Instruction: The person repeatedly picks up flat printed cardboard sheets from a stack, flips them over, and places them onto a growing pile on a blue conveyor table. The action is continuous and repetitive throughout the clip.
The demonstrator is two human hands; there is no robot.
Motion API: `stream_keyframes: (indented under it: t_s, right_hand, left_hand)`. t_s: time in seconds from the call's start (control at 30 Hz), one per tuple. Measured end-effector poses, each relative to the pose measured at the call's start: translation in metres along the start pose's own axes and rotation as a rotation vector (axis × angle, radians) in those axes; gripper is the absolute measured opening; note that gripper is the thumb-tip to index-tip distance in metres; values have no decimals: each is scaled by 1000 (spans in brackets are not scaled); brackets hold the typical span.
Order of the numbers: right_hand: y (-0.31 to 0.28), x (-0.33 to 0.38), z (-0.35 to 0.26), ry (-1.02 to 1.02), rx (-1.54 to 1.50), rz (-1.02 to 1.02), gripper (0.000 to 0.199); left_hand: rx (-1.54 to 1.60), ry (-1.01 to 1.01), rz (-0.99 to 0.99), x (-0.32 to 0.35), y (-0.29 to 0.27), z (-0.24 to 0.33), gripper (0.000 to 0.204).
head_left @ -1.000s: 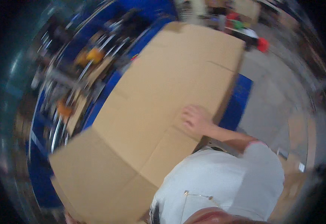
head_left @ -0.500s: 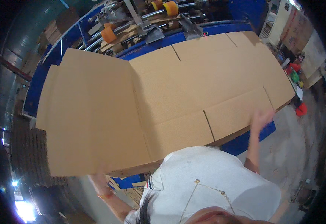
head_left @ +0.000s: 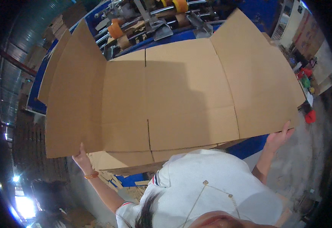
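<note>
The person holds a large flat cardboard sheet (head_left: 173, 98) spread wide in front of the chest, above a stack of more cardboard (head_left: 135, 161) that lies below its lower edge. The left hand (head_left: 81, 157) grips the sheet at its lower left corner, fingers closed on the edge, a thin orange bracelet (head_left: 91, 175) on the wrist. The right hand (head_left: 279, 137) holds the lower right corner, fingers pressed up against the board. Both side panels bend up and toward the person along their creases, so the sheet stands like a shallow trough.

Behind the sheet stands a blue machine (head_left: 162, 22) with orange rollers (head_left: 116, 30) and metal rails.

To handle this step well, it seems wise for the person to keep both hands level and equally far out, so the board does not twist or buckle in the middle. A sheet this broad probably flexes and catches air easily, so slow, even movement should suit it. The grip is best kept at the corners, near the creases, where the board is stiffer. The far edge lies close to the rollers, and it could snag there if the sheet tilts forward.
</note>
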State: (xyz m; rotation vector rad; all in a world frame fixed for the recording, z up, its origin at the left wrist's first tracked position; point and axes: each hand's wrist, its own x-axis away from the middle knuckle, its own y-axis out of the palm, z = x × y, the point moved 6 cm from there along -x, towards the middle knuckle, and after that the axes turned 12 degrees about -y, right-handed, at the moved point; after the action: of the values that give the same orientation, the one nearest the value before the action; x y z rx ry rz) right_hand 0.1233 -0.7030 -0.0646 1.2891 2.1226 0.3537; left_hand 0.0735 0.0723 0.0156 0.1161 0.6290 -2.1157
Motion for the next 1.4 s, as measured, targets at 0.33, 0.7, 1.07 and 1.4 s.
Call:
stream_keyframes:
  t_s: [0.33, 0.7, 1.07, 1.4]
  right_hand:
    - [165, 82, -9, -790, 218, -961, 39]
    - [158, 208, 55, -1093, 395, -1703, 39]
    - [165, 202, 84, -1126, 309, -1756, 49]
    - [238, 177, 200, -1120, 279, -1641, 47]
  left_hand:
    - [125, -114, -122, 71, 106, -37, 33]
    - [-572, 697, -676, 158, 233, 14, 78]
    - [-543, 732, -611, 152, 250, 11, 76]
    - [-420, 856, -619, 66, 359, 2, 48]
